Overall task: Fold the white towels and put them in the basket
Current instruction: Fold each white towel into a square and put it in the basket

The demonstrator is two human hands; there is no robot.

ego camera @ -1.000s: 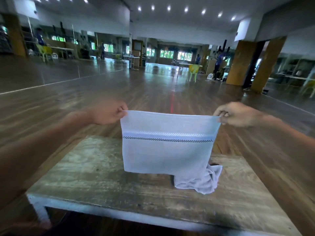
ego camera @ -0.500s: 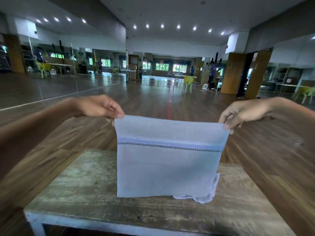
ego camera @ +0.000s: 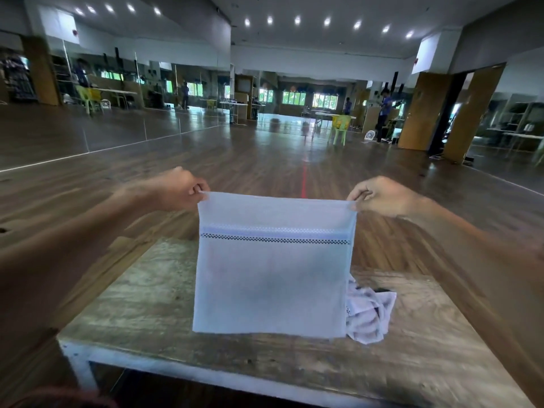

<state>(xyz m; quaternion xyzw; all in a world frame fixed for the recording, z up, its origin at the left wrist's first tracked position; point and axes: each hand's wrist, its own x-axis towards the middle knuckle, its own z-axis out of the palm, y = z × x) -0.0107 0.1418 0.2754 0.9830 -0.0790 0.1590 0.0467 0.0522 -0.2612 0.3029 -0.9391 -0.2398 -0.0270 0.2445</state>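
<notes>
Mid-fold: left hand point(ego camera: 179, 189) and right hand point(ego camera: 379, 195) pinch the towel's point(ego camera: 273, 275) top corners, hanging above the desk point(ego camera: 147, 313). Next: lay flat, fold. Crumpled towel point(ego camera: 371, 316) waits behind; basket apparently out of view.

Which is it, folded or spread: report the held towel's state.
Spread. The left hand and right hand pinch the top corners of the towel, stretching it flat; no fold shows.
</notes>
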